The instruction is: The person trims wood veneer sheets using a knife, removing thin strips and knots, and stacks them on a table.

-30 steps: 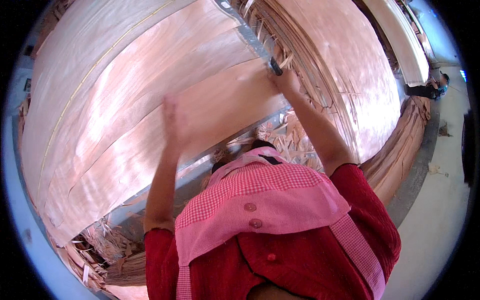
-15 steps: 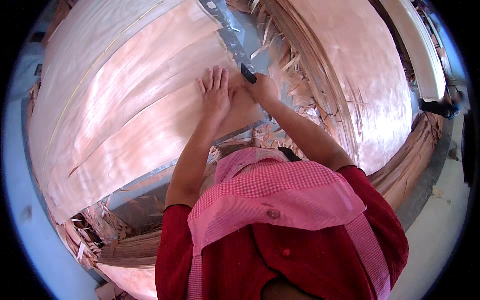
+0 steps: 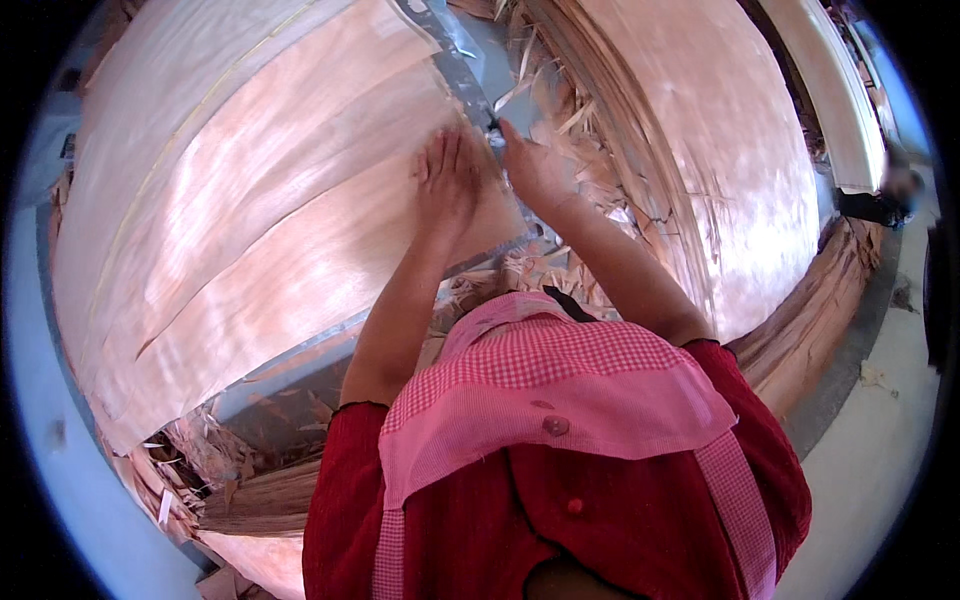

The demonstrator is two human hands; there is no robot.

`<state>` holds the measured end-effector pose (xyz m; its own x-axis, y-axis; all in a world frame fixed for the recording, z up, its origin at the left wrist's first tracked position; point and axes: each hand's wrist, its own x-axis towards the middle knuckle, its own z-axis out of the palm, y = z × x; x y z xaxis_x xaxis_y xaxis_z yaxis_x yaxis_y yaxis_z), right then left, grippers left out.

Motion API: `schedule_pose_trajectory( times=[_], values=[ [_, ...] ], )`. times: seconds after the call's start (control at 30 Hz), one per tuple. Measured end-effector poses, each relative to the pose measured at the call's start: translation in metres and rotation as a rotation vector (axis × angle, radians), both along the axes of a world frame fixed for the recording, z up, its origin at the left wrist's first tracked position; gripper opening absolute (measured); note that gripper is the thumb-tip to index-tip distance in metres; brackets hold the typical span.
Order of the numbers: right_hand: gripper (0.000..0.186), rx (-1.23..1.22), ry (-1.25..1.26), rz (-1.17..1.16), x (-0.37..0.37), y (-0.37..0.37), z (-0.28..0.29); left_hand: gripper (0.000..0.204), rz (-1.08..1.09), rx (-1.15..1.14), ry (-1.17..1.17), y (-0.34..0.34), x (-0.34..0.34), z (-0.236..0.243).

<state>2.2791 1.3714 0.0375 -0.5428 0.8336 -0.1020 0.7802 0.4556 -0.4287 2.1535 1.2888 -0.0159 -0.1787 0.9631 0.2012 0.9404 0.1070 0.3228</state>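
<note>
Resting on a thin, glossy, pinkish-tan veneer sheet (image 3: 320, 245) with a rippled surface, lying beneath the left fingers (image 3: 451, 152) and spreading leftward from them. Holding the left hand (image 3: 448, 188) flat, fingers extended. Gripping a mostly hidden dark tool (image 3: 493, 124) in the right hand (image 3: 538, 172), just right of the left fingertips.

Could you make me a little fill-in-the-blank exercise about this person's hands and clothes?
1. The person's ____ hand rests on the wooden sheet.
2. The ____ hand holds a dark tool.
3. The apron is mostly ____.
4. The short-sleeved shirt is dark ____.

Missing words: left; right; pink; red.
</note>
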Motion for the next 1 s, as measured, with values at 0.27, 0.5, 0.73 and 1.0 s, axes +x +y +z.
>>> schedule_pose_trajectory(
  times=[0.27,0.5,0.73,1.0],
  values=[
    [0.043,-0.073,-0.132,-0.027,-0.019,0.002,-0.053,0.047,-0.033,0.040,0.071,0.003,0.001,0.003],
    [0.046,-0.077,-0.236,0.028,-0.014,-0.047,-0.017,0.046,0.078,-0.042,0.193,0.000,-0.004,-0.021],
    [0.051,-0.110,-0.223,0.028,0.022,-0.081,-0.019,0.048,0.038,0.050,0.060,0.001,-0.004,-0.014],
    [0.053,-0.096,-0.187,-0.016,0.023,-0.088,-0.030,0.045,-0.059,-0.001,0.230,-0.004,-0.002,-0.008]
  ],
)
